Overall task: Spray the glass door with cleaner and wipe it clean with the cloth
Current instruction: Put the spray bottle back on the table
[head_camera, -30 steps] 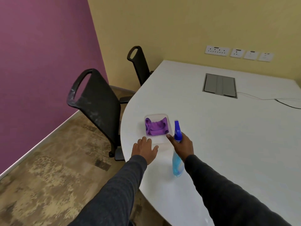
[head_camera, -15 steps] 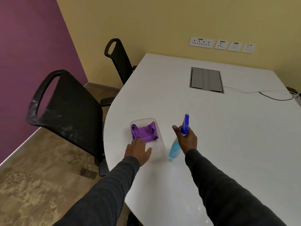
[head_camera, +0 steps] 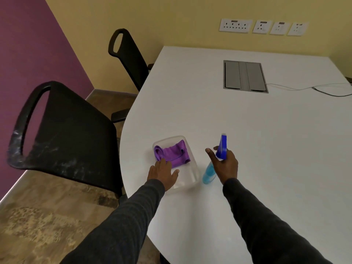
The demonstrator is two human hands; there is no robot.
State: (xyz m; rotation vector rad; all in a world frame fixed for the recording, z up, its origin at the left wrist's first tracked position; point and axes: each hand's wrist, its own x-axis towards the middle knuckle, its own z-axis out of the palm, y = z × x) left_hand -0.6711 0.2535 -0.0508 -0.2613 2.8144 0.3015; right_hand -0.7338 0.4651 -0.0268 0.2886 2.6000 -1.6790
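Head view: a clear container [head_camera: 192, 169] sits on the white worktop [head_camera: 257, 134], and the purple cloth [head_camera: 176, 153] lies crumpled in its far half. The left hand [head_camera: 163, 173] is spread flat over the near left part of the container, fingers straight, fingertips at the edge of the cloth (it grasps nothing). Just right of the container, the right hand [head_camera: 226, 165] is curled round the neck of the spray bottle [head_camera: 208, 175], whose blue body leans toward the container. Left of the container is a black chair [head_camera: 72, 130].

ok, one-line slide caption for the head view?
Right hand grips the blue spray bottle; left hand reaches into the clear tub holding the purple cloth, on a white table.
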